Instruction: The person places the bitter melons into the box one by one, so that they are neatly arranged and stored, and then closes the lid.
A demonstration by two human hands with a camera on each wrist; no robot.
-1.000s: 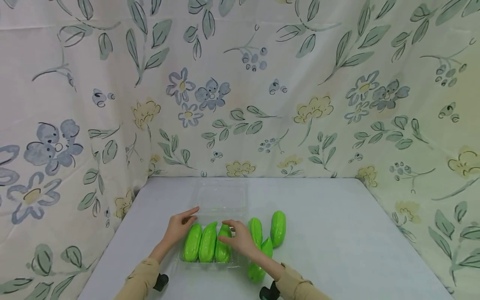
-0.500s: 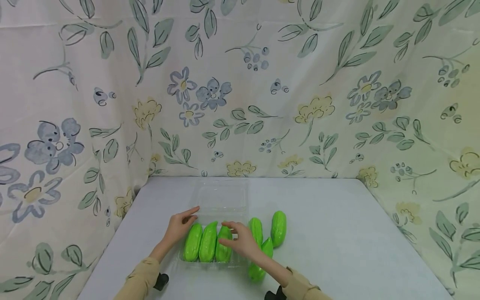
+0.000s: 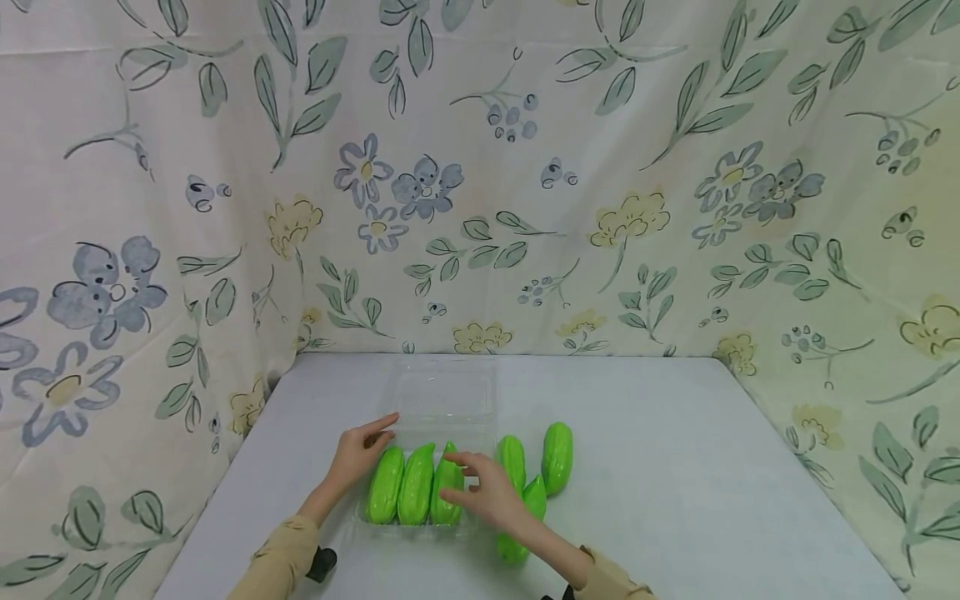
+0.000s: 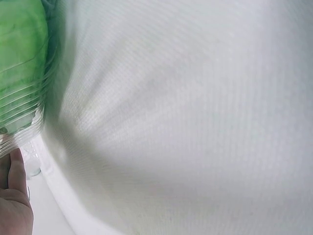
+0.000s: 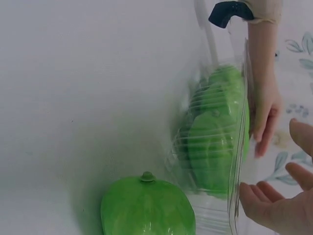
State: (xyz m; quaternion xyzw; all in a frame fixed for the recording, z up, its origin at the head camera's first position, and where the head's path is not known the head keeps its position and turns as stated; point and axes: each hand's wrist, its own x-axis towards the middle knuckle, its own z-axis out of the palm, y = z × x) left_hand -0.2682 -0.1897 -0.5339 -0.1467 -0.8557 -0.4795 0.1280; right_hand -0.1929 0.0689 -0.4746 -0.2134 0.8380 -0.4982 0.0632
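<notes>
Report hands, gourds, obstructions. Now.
Left hand at clamshell, left side; right hand empty, opposite. Three green gourds inside, lid open. Three loose gourds crowd right side.

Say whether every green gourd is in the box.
No, three gourds lie in the box, but three others lie on the table to its right.

1. Before me spreads a white, flat-topped table point(image 3: 675, 475).
2. On it I see an open, clear plastic box point(image 3: 444, 393).
3. To my right lie three glossy, bright-green, elongated vegetables point(image 3: 557, 458).
</notes>
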